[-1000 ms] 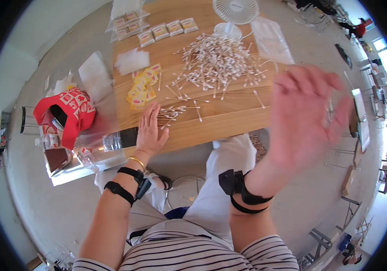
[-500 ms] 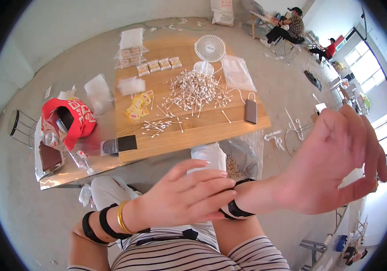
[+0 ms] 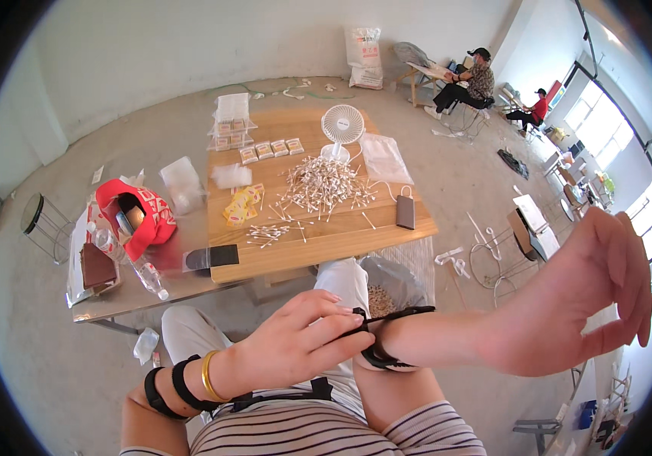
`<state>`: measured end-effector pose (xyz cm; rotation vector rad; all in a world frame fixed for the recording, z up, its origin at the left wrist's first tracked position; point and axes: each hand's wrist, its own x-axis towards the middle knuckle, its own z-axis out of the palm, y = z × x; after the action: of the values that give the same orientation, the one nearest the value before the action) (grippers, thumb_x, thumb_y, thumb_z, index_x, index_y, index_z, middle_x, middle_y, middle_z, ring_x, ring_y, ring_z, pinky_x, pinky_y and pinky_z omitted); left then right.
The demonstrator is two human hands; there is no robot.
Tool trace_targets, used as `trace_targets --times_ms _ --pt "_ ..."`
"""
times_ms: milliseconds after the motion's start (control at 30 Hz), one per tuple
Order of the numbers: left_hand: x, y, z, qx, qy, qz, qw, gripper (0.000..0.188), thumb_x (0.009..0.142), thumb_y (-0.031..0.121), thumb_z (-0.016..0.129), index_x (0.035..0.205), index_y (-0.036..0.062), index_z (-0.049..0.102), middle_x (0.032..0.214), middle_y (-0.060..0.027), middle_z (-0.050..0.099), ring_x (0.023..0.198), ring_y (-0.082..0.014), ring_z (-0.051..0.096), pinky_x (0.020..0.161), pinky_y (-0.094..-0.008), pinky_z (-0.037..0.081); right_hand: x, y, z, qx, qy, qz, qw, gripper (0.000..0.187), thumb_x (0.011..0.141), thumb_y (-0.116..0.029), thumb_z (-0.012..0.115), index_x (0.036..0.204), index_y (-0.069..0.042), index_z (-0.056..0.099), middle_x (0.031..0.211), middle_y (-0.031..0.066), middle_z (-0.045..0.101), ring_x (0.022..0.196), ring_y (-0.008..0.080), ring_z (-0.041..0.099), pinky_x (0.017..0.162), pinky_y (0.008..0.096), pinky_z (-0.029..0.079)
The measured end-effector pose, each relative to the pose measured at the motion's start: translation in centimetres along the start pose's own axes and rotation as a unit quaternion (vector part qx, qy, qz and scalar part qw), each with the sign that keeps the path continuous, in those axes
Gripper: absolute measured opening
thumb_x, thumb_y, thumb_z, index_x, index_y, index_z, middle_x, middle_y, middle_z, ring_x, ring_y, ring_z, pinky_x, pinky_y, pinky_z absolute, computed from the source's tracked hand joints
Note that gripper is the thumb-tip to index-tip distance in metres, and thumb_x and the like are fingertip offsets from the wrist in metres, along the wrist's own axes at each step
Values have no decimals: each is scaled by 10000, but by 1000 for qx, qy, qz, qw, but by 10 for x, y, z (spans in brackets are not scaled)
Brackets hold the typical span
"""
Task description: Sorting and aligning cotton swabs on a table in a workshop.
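My left hand [image 3: 307, 338] reaches across my body, its fingers pinching a black strap [image 3: 398, 315] on my right forearm. One end of this strap sticks out loose over the forearm. My right hand [image 3: 569, 300] is held up at the right, fingers loosely bent with a gap to the thumb, holding nothing. A gold bracelet [image 3: 209, 376] and two more black bands circle my left forearm. On the wooden table [image 3: 326, 247] ahead lies a big heap of cotton swabs [image 3: 326, 186], with a smaller bunch [image 3: 269, 234] closer to me.
A white fan [image 3: 342, 125], small packed boxes [image 3: 272, 149], yellow packets [image 3: 242, 205], plastic bags [image 3: 387, 158] and a grey power bank [image 3: 405, 209] are on the table. A red cap [image 3: 160, 220] and a bottle [image 3: 151, 281] lie left. Two people sit far right.
My left hand has gone from lying over the right forearm strap to pinching it, and the strap's end has come up loose. The view has tilted up slightly.
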<state>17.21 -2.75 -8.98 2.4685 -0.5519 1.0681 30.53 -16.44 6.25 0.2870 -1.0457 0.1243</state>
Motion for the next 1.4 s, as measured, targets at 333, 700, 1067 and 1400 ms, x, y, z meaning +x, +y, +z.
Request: trace_targets --times_ms 333,700,1067,1400 --pt "33 5 -20 -44 -124 -128 983 488 715 32 759 1192 81 670 971 -94 505 934 -295 537 860 -392 468 11 40 -9 31 37 93 994 165 897 -244 538 841 -133 647 777 -31 469 846 144 430 860 345 302" --pt "58 -31 -16 -79 26 -67 994 498 704 63 737 1192 65 636 1265 -114 528 1123 -305 503 968 -432 403 55 40 -93 122 175 142 967 365 1004 -404 431 1017 -83 603 772 -14 496 815 146 469 844 369 346" --pt "11 3 46 -158 71 -171 970 442 804 66 732 1228 62 606 1107 -120 601 1063 -321 582 912 -406 474 72 15 -104 45 248 51 966 558 1028 -437 380 1366 4 428 784 -24 562 750 120 475 830 366 356" --pt "3 -21 39 -241 -5 -128 962 240 790 66 783 990 44 652 1079 -116 526 1019 -311 556 921 -391 454 70 32 -139 40 269 125 954 392 1006 -414 439 1143 -54 507 792 -10 555 765 141 489 816 365 378"
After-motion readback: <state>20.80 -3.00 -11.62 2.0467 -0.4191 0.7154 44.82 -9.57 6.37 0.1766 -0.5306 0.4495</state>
